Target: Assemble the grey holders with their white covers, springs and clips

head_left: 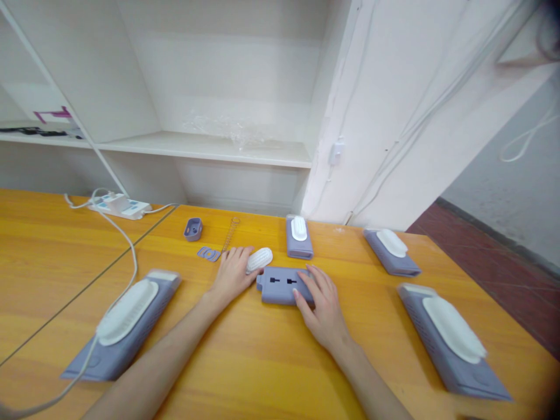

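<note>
My left hand [234, 271] rests low over the table, thumb and fingers closed around the near end of a white oval ribbed piece [261, 258]. Right beside it lies a flat grey-purple housing [277, 294] with two dark keyhole-shaped slots and a small tab at its left end. Over the right part of this housing, my right hand [322, 306] grips it with thumb and fingers. Just beyond my left hand are a thin grey-purple frame piece [209, 254] and a coil spring [230, 233]. A small hollow grey-purple cup [193, 229] stands farther back.
Similar grey-purple units with white oval tops stand at the left [126, 318], back [299, 236], right rear [392, 251] and right front [455, 341]. A white power strip [120, 205] trails a cable [133, 256] across the left side. White shelving [210, 149] rises behind the table.
</note>
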Demonstrator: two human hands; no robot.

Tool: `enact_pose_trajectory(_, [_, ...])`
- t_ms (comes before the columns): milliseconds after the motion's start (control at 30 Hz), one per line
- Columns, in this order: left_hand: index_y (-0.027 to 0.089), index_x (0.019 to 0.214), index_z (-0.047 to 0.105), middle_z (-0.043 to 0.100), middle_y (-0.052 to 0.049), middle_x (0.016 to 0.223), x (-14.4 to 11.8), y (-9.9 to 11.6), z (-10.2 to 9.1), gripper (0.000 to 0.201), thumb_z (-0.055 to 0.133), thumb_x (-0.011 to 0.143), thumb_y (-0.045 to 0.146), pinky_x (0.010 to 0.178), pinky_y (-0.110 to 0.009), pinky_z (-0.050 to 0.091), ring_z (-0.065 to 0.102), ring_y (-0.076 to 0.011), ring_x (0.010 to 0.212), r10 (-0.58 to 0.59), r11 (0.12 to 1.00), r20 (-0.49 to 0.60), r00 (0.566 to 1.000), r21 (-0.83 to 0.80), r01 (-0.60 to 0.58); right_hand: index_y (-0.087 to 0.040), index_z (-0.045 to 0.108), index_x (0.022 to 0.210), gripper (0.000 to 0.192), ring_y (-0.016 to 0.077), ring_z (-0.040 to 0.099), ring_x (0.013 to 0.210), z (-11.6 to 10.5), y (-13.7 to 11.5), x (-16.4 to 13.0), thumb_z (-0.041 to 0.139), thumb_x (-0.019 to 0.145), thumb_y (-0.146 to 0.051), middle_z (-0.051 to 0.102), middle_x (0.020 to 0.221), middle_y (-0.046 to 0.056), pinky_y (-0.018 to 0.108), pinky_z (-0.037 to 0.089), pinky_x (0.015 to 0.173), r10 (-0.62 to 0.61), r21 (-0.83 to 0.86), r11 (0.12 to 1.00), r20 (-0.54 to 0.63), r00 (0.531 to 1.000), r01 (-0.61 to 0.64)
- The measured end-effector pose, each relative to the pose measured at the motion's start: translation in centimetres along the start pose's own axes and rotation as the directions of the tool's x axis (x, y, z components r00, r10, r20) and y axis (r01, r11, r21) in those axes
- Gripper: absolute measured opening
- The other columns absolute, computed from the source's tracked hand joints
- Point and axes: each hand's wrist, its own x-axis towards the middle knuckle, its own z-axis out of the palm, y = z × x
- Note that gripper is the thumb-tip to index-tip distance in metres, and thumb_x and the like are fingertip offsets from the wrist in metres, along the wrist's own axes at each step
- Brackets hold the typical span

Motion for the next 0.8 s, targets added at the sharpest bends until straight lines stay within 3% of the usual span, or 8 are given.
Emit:
enact_pose_trajectory(167, [0.019,0.108,0.055,0.065,-0.009,0.097,0.0,0.2,0.0,0.034,0.054,0.082,0.040,0.086,-0.040,0.036,0.057,-0.0258,0.094,-0.002,0.995,-0.018,1.000,-0.096,0.000,-0.022,0.055,0.120,0.037,0.0274,0.043,0.121,0.0,0.0,0.0,0.051,0.086,-0.037,0.048,0.130,0.011,0.048,0.037,0.100,0.001,-0.010,1.000,0.007,1.000,-0.001])
enact_pose_trajectory(267, [0.021,0.102,0.058,0.066,-0.007,0.094,0.2,0.6,0.0,0.032,0.058,0.078,0.042,0.080,-0.036,0.040,0.059,-0.0233,0.086,-0.157,0.936,-0.070,0.985,-0.329,0.126,-0.023,0.055,0.120,0.037,0.0277,0.044,0.120,-0.1,0.0,0.0,0.050,0.086,-0.037,0.049,0.129,0.011,0.048,0.038,0.099,-0.007,-0.012,1.000,-0.002,1.000,0.007])
enact_pose_trajectory(333, [0.020,0.099,0.058,0.067,-0.005,0.084,0.5,0.7,-0.1,0.035,0.060,0.075,0.046,0.068,-0.030,0.042,0.060,-0.0198,0.074,-0.352,0.754,-0.022,0.936,-0.599,0.270,-0.023,0.055,0.120,0.037,0.0278,0.044,0.120,-0.1,0.0,0.1,0.050,0.086,-0.037,0.050,0.128,0.011,0.048,0.038,0.099,-0.010,-0.012,1.000,-0.004,1.000,0.010])
enact_pose_trajectory(400, [0.018,0.098,0.057,0.066,-0.004,0.074,0.9,0.7,-0.6,0.040,0.059,0.073,0.048,0.056,-0.026,0.041,0.057,-0.0160,0.060,-0.483,0.397,0.165,0.860,-0.834,0.383,-0.023,0.055,0.120,0.037,0.0277,0.044,0.120,-0.1,0.0,0.1,0.050,0.086,-0.037,0.050,0.128,0.011,0.048,0.038,0.099,-0.011,-0.010,1.000,-0.005,1.000,0.011])
enact_pose_trajectory(467, [0.016,0.098,0.056,0.065,-0.004,0.070,1.3,0.5,-1.5,0.039,0.055,0.076,0.047,0.049,-0.024,0.039,0.054,-0.0135,0.051,-0.438,-0.015,0.399,0.806,-0.899,0.437,-0.023,0.055,0.120,0.037,0.0276,0.044,0.120,-0.1,0.0,0.1,0.050,0.086,-0.037,0.050,0.128,0.011,0.048,0.038,0.099,-0.011,-0.006,1.000,-0.004,1.000,0.011])
enact_pose_trajectory(533, [0.014,0.097,0.056,0.064,-0.005,0.068,1.6,0.3,-2.4,0.033,0.049,0.078,0.041,0.048,-0.024,0.040,0.052,-0.0124,0.049,-0.307,-0.297,0.534,0.788,-0.840,0.454,-0.023,0.055,0.120,0.037,0.0276,0.044,0.120,0.0,0.1,0.1,0.050,0.086,-0.037,0.049,0.128,0.011,0.048,0.037,0.099,-0.009,-0.002,1.000,0.001,1.000,0.009])
enact_pose_trajectory(667, [0.016,0.098,0.057,0.061,-0.005,0.066,1.6,0.1,-3.8,0.030,0.048,0.082,0.040,0.051,-0.024,0.043,0.053,-0.0118,0.052,-0.141,-0.495,0.567,0.812,-0.751,0.438,-0.022,0.054,0.120,0.037,0.0274,0.042,0.121,0.0,0.2,0.0,0.051,0.086,-0.036,0.048,0.129,0.011,0.048,0.036,0.100,-0.005,0.001,1.000,0.022,1.000,0.005])
enact_pose_trajectory(800, [0.016,0.102,0.057,0.063,-0.006,0.074,1.4,0.6,-4.1,0.037,0.051,0.083,0.048,0.049,-0.021,0.041,0.054,-0.0107,0.055,-0.095,-0.422,0.558,0.825,-0.773,0.474,-0.022,0.054,0.120,0.037,0.0275,0.042,0.121,0.0,0.1,0.0,0.051,0.086,-0.037,0.048,0.129,0.011,0.048,0.037,0.100,-0.006,0.003,1.000,0.015,1.000,0.006])
